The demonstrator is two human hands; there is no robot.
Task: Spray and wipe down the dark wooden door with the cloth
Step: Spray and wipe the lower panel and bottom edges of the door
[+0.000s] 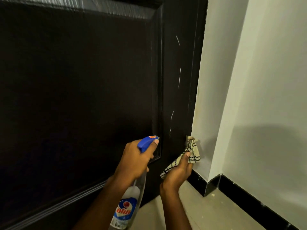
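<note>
Dark door [74, 80]; spray bottle [126, 208] in left hand [135, 161], nozzle up-right toward it.

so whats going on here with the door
A person is cleaning a dark wooden door. The left hand grips a spray bottle, its blue nozzle aimed at the door's lower right part. The right hand holds a checked cloth at the door's right edge, beside the white wall. Pale streaks show on the wood above the cloth.
</note>
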